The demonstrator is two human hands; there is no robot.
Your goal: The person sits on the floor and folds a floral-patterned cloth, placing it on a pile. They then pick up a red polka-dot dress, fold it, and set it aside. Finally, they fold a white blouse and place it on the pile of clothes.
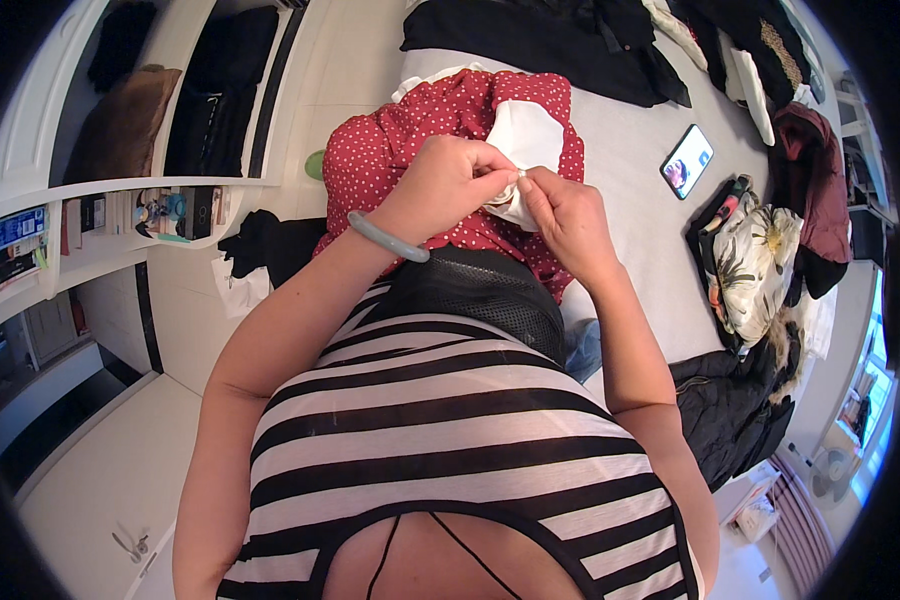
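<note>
A red garment with white dots (390,142) lies over my lap, with a white fabric part (526,133), maybe its collar or cuff, on top. My left hand (461,180) comes in from the left, a grey bangle (387,237) on its wrist. Its thumb and forefinger pinch a small whitish piece at the edge of the white fabric. From the right, my right hand (566,214) pinches the same spot, fingertips almost touching the left ones. The fingers hide most of that small piece, so I cannot tell what it is.
On the pale bedding (622,187) to the right lies a phone (687,162) with its screen lit. Beyond it are a floral garment (757,262), a maroon jacket (810,195) and a black puffer jacket (735,412). Black clothes (517,37) lie ahead. Open shelves (217,180) stand at the left.
</note>
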